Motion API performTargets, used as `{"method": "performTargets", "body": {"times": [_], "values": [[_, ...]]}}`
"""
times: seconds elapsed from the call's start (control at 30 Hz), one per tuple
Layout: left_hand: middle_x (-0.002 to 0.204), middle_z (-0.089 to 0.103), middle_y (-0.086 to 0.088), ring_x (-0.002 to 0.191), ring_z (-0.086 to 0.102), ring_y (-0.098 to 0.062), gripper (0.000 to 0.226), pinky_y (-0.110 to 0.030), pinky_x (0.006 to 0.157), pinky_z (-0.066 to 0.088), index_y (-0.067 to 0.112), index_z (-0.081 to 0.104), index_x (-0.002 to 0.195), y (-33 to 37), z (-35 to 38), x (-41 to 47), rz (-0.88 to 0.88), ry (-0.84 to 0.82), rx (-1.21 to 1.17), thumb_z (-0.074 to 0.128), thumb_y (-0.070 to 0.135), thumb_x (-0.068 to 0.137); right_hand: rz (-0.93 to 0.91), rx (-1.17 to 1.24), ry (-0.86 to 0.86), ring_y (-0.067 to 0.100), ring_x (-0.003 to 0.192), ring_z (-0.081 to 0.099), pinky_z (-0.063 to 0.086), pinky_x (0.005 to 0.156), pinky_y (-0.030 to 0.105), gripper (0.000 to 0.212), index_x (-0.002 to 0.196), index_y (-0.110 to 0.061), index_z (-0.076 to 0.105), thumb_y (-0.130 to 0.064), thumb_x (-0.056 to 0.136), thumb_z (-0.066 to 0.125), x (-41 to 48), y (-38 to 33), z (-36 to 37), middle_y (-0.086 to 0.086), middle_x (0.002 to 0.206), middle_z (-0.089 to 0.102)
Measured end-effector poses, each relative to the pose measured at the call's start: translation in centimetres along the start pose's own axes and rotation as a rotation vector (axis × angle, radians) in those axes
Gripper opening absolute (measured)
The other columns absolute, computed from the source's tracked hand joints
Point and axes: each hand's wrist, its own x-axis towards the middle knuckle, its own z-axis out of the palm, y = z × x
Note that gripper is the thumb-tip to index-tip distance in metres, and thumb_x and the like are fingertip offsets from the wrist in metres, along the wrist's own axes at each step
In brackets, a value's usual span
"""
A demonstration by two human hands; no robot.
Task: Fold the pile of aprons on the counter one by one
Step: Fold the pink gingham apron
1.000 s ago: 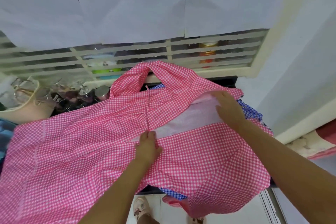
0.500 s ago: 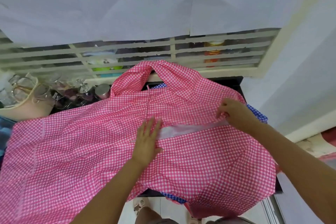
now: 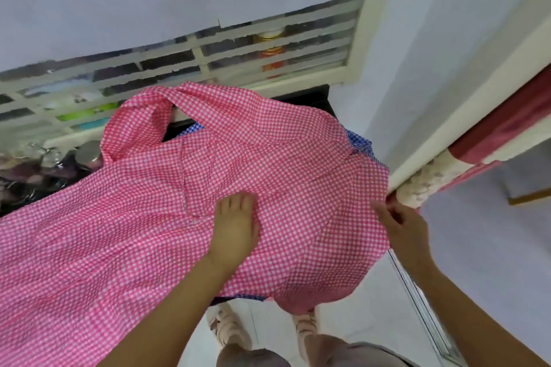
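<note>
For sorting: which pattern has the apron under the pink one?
The lower apron: blue check; head view.

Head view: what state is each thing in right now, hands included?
pink apron, spread open, not yet folded, near edge hanging down.
blue apron, under the pink apron, mostly covered, only corners showing.
left hand, fingers straight, pressing the pink apron's middle.
right hand, pinching the pink apron's right edge.

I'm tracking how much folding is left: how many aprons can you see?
2. A pink apron is spread on top, and a blue apron peeks out beneath its far right edge. More may be hidden underneath.
</note>
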Motion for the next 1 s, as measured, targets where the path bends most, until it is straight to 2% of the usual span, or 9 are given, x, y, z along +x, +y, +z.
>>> {"method": "performTargets", "body": {"times": [0.13,0.2,0.27,0.4,0.6,0.7,0.8,0.9,1.0], "values": [[0.16,0.007,-0.004,0.145,0.011,-0.028,0.087,-0.063,0.112,0.012,0.022,0.014,0.153,4.9,1.8,-1.2,0.047,-0.478,-0.072,0.024,0.072,0.083,0.232,-0.013,0.095,0.019,0.055,0.047,0.036,0.057,0.03,0.033,0.067,-0.003,0.052,-0.023,0.091,0.063,-3.4,5.5,-1.2,0.009,0.059,0.053],[0.153,-0.025,0.004,0.14,-0.02,-0.022,0.102,-0.062,0.111,-0.006,0.03,-0.016,0.15,4.3,3.0,-1.7,0.028,-0.611,-0.015,0.006,0.088,0.068,0.422,0.01,-0.104,0.024,0.075,0.059,0.047,0.073,0.037,0.012,0.095,-0.004,0.06,-0.002,0.084,0.064,-4.4,8.5,-0.6,0.012,0.087,0.066],[0.15,-0.031,0.006,0.141,-0.024,-0.024,0.108,-0.062,0.108,-0.011,0.03,-0.024,0.145,3.0,3.7,-1.6,0.025,-0.618,0.006,-0.007,0.093,0.059,0.557,0.095,-0.374,0.03,0.106,0.056,0.045,0.087,0.04,0.052,0.124,-0.011,0.05,0.01,0.079,0.062,-5.5,10.7,0.6,0.014,0.128,0.055],[0.15,-0.03,0.009,0.142,-0.023,-0.022,0.103,-0.06,0.105,-0.017,0.035,-0.026,0.142,1.6,4.0,-1.5,0.038,-0.629,-0.021,-0.009,0.093,0.059,0.518,0.049,-0.543,0.024,0.133,0.036,0.034,0.102,0.037,0.078,0.143,-0.019,0.036,-0.011,0.077,0.078,-7.8,11.7,4.5,-0.003,0.138,0.039],[0.155,0.024,-0.009,0.142,0.023,-0.028,0.067,-0.049,0.117,0.015,0.008,0.028,0.149,2.7,2.7,-1.4,-0.002,-0.388,-0.191,0.051,0.041,0.095,0.464,-0.055,-0.527,0.01,0.065,0.052,0.041,0.058,0.017,0.018,0.07,-0.013,0.059,-0.015,0.079,0.075,-9.8,11.7,6.0,-0.003,0.073,0.061],[0.098,0.064,-0.008,0.088,0.058,-0.015,0.017,-0.021,0.083,0.046,0.004,0.067,0.101,5.4,0.2,-5.0,0.09,-0.12,-0.507,0.06,0.017,0.094,0.418,-0.089,-0.465,0.006,0.052,0.041,0.036,0.047,0.009,0.034,0.058,-0.015,0.047,-0.006,0.081,0.071,-12.1,11.0,4.8,-0.005,0.06,0.051],[0.06,0.054,0.0,0.055,0.047,-0.004,0.036,-0.015,0.053,0.038,0.005,0.055,0.064,7.4,-1.0,-10.0,-0.215,-0.242,-0.847,0.062,0.025,0.092,0.352,-0.076,-0.441,0.003,0.052,0.045,0.038,0.049,0.006,0.037,0.06,-0.016,0.043,-0.023,0.082,0.072,-14.5,9.3,3.9,-0.006,0.059,0.048],[0.096,0.065,-0.008,0.081,0.061,-0.015,0.045,-0.021,0.067,0.051,0.007,0.063,0.098,7.4,1.5,-13.6,-0.661,-0.603,-0.929,0.067,0.048,0.081,0.289,-0.023,-0.382,-0.003,0.052,0.054,0.043,0.052,0.008,0.05,0.068,-0.013,0.051,-0.059,0.065,0.071,-17.1,7.6,2.9,-0.006,0.063,0.054],[0.143,0.046,-0.002,0.125,0.048,-0.02,0.086,-0.033,0.102,0.039,0.014,0.036,0.144,8.2,3.4,-17.0,-0.797,-0.801,-1.045,0.06,0.064,0.078,0.298,0.133,-0.37,0.013,0.082,0.062,0.047,0.071,0.021,0.021,0.091,-0.019,0.059,-0.032,0.081,0.071,-19.5,6.4,2.1,-0.005,0.09,0.066]]}}
